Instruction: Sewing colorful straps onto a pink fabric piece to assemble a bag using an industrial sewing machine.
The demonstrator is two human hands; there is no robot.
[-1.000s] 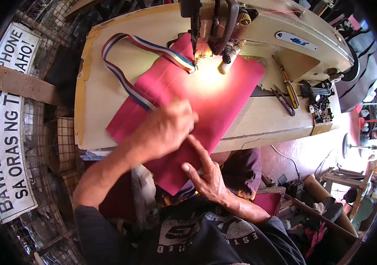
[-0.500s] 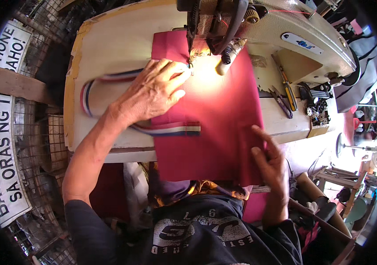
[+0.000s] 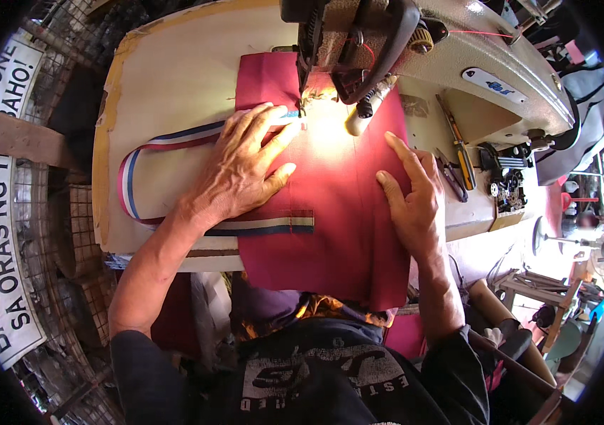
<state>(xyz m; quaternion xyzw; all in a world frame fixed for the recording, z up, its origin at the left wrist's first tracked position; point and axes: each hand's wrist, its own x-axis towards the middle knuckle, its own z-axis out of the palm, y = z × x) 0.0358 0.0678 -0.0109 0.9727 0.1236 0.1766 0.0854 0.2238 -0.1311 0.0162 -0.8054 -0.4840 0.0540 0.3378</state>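
A dark red cloth (image 3: 344, 212) lies flat on the pale sewing table (image 3: 174, 78), running under the sewing machine (image 3: 415, 49) and hanging over the near edge. My left hand (image 3: 241, 166) presses flat on the cloth and on a red, white and blue striped strap (image 3: 139, 152), fingertips close to the needle. The strap loops out to the left and one end is stitched across the cloth (image 3: 280, 224). My right hand (image 3: 411, 195) lies flat on the cloth's right edge, fingers pointing away from me. A lamp lights the cloth at the needle.
Scissors (image 3: 449, 173), a yellow-handled screwdriver (image 3: 461, 156) and small metal parts (image 3: 504, 188) lie on the table right of the machine. A white sign with black lettering (image 3: 1, 212) and wire mesh stand on the left. Wooden furniture and clutter fill the floor at right.
Both hands moved forward toward the needle. The right hand left the cloth's near right edge and now lies flat further up. The cloth sits straighter under the machine.
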